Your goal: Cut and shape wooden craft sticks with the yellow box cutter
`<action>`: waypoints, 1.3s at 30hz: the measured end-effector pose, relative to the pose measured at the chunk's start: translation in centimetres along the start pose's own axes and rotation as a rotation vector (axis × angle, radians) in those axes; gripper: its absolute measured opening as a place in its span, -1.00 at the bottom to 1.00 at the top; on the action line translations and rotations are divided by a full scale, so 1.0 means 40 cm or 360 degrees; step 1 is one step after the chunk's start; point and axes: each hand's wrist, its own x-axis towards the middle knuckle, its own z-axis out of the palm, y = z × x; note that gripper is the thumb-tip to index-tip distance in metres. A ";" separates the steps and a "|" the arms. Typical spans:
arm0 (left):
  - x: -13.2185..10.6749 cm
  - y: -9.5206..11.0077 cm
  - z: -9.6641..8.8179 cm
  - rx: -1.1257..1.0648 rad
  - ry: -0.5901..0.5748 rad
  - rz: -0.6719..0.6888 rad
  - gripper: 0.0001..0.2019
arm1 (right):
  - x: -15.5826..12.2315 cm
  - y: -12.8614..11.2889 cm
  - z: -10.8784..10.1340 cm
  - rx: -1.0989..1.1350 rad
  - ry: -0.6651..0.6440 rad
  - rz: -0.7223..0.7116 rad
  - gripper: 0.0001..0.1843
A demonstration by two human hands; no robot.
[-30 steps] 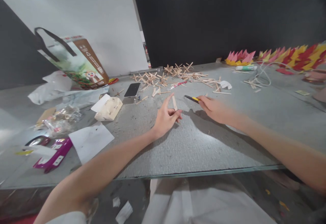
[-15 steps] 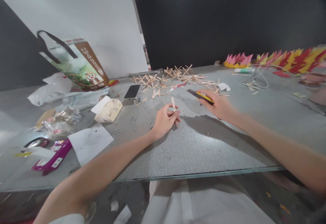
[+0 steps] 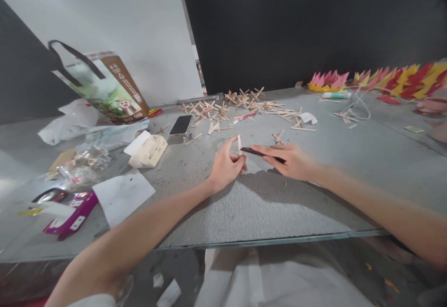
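Note:
Upright between the fingers of my left hand (image 3: 225, 165) is a short wooden craft stick (image 3: 239, 144). My right hand (image 3: 291, 160) is closed round a utility knife (image 3: 263, 154), its tip pointing left at the stick. The tip looks to be at the stick's edge, though I cannot tell whether it touches. Just beyond my right hand lie a red-and-white striped piece (image 3: 278, 139) and a small stick. Farther back is a heap of craft sticks (image 3: 209, 110), several of them joined into star shapes.
Left of the heap lie a phone (image 3: 180, 125) and a cream box (image 3: 150, 151). A printed tote bag (image 3: 115, 90), white paper (image 3: 124, 195) and a purple holder (image 3: 75, 216) occupy the left side. Pink and yellow paper petals (image 3: 328, 82), a glue tube (image 3: 336, 95) and a white cable (image 3: 365, 109) are at the back right.
My right hand has brought the knife left and down to the craft stick and turned it, so its dark side shows. My left hand has barely moved, its index finger now extended along the stick.

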 end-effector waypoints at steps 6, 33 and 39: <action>-0.003 0.004 -0.003 0.0078 -0.0021 0.0009 -0.38 | 0.001 -0.006 -0.007 -0.0058 0.0039 -0.0012 -0.45; -0.009 0.004 0.001 0.0220 0.0048 0.0108 -0.45 | -0.004 -0.054 0.006 -0.0351 -0.0018 0.0007 -0.41; -0.011 0.004 0.000 0.0259 0.0086 0.0102 -0.44 | 0.003 -0.081 0.009 -0.0197 -0.0016 0.0148 -0.43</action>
